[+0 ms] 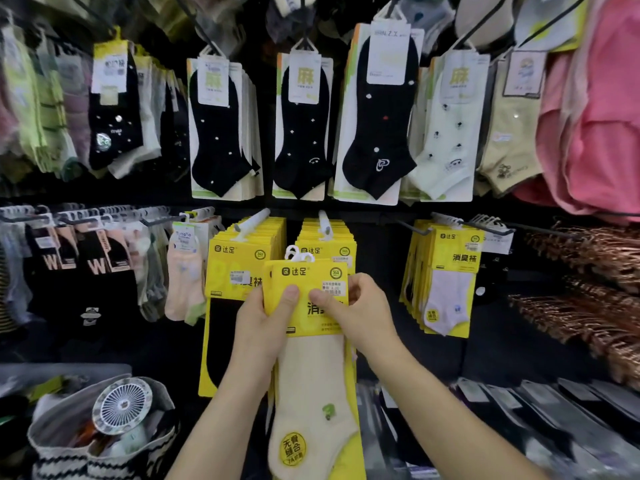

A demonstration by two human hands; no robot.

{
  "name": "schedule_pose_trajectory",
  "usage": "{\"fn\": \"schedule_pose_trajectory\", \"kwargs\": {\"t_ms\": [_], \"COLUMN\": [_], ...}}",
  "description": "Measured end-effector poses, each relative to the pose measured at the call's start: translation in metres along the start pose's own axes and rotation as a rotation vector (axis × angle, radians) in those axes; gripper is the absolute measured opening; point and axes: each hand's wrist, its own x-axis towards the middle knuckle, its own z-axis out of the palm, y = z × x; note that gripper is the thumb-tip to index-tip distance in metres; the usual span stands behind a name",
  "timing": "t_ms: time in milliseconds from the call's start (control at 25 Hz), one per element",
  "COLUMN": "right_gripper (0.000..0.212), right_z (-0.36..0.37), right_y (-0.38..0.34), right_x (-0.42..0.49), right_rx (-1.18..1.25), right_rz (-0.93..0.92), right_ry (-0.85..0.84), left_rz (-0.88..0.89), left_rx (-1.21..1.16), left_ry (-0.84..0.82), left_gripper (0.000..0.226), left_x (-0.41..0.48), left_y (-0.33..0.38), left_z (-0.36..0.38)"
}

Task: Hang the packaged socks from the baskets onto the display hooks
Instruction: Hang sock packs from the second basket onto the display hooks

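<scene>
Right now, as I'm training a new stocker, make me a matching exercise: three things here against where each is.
1. cream sock pack
2. round fan
3. pink garments

A. upper right
B. in the striped bag, lower left
C. held by left hand and right hand, centre

Pairs: 1-C, 2-B, 3-A

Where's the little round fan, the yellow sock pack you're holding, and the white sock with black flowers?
round fan (122,403), head view, middle of its grille.
yellow sock pack (304,276), head view, top of its card.
white sock (446,136), head view, middle of the sock.
</scene>
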Motion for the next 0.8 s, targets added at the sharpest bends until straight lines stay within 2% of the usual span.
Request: {"fn": "schedule_pose_trajectory", "kwargs": {"t_ms": [200,400,560,680,800], "right_gripper": [0.014,0.022,0.008,0.006,0.009], "right_z": [-0.023,-0.027,-0.022,-0.022,-0.024], "right_y": [0.003,0.004,0.007,0.006,0.002], "right_x": [0.004,0.007,0.012,0.021,0.038], "right_rx": [0.071,0.092,0.139,0.240,0.195], "right_rz": [0.006,0.045,0.079,0.105,0.077], "right_ry": [0.024,0.084,0.054,0.131,0.211], "left_rz": [0.026,0.024,0.027,0.062,0.134], "left_rx": [-0.022,-0.043,-0.010,0.001,0.034], "left_ry": [-0.061,-0.038,0.023,0.070,0.129], "left_gripper": [0.011,0.014,0.010,0.010,0.012], "left_x": [0.000,0.002,0.009,0.016,0.026], "left_y": [-0.004,-0.010,-0.011,-0.007,0.001], "left_z": [0.006,0.004,-0.007,-0.021,-0.037]}}
